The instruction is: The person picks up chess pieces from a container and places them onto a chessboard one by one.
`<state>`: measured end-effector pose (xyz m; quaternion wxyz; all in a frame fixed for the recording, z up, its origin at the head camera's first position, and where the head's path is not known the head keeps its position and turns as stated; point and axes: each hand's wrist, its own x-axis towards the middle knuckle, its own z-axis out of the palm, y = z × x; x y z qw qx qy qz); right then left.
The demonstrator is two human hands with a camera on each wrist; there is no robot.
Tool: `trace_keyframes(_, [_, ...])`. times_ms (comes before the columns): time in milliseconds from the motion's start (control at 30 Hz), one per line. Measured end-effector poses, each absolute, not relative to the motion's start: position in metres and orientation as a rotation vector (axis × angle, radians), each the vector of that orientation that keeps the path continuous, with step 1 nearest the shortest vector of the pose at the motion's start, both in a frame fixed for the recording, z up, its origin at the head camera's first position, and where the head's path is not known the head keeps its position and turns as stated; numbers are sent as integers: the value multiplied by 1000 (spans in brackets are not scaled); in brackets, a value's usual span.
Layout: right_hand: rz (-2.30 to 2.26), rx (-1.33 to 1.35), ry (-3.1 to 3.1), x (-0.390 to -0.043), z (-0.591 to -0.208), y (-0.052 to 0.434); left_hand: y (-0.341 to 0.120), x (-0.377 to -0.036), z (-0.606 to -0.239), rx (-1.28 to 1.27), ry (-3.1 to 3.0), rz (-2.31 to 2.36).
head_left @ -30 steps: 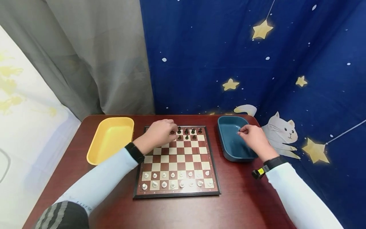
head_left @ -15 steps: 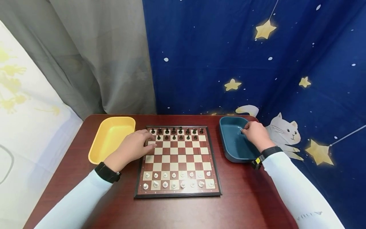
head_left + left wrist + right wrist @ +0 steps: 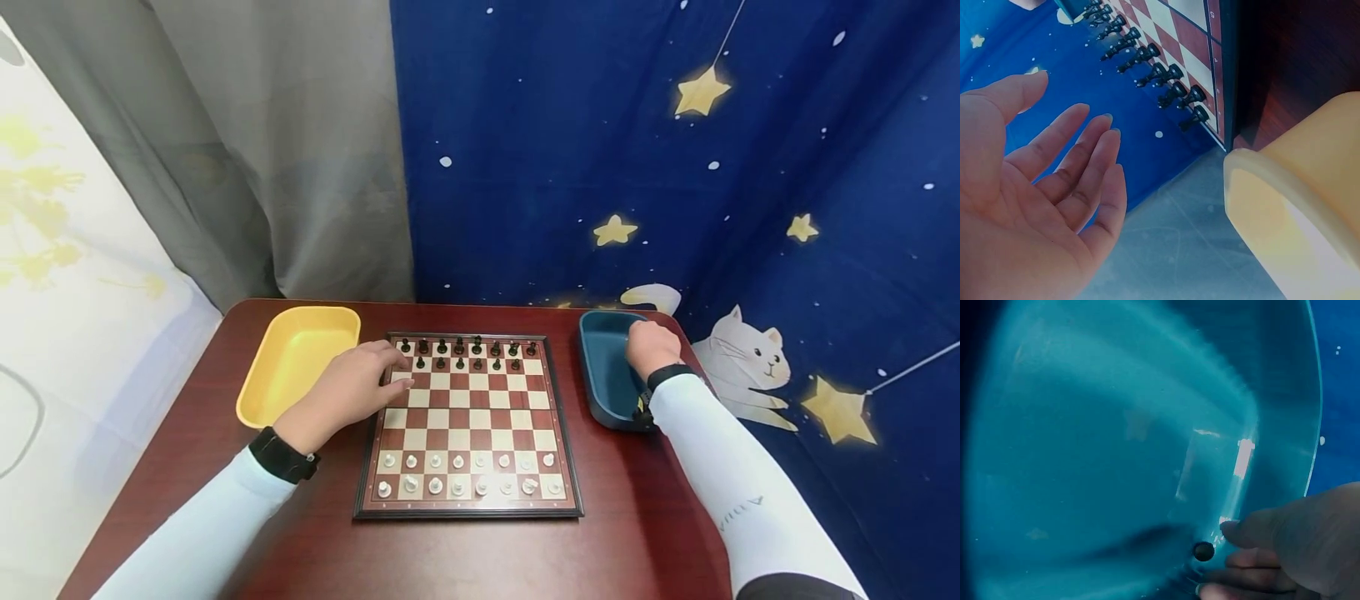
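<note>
The chessboard (image 3: 465,408) lies on the table with black pieces (image 3: 459,345) at the far edge and white pieces (image 3: 457,487) at the near edge. My left hand (image 3: 348,387) hovers over the board's far left corner; its thumb and fingers are spread, with nothing between them in the left wrist view. My right hand (image 3: 652,346) is lowered into the blue tray (image 3: 598,383), back of the hand upward. Right at its fingertips in the right wrist view is a small dark round chess piece (image 3: 1204,551); whether the fingers grip it is unclear.
A yellow tray (image 3: 298,362) stands left of the board, close to my left forearm. The reddish-brown table (image 3: 450,554) ends at the back against a grey curtain (image 3: 322,183) and a blue star-patterned curtain (image 3: 517,175).
The left hand has drawn back from the board's far side to its left edge and opened. My right hand has turned over and shifted slightly left within the blue tray.
</note>
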<state>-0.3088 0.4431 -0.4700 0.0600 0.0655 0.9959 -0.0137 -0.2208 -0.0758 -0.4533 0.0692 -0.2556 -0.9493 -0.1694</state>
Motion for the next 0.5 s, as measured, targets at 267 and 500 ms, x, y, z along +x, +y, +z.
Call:
trace_keyframes(267, [-23,229,2935,-311,-479,441,-77,-221,-452,-762,-2869,-508])
trace_keyframes(500, [-54,242,2976,-312,-484,436,-79,-223,-454,-765,-2860,-526])
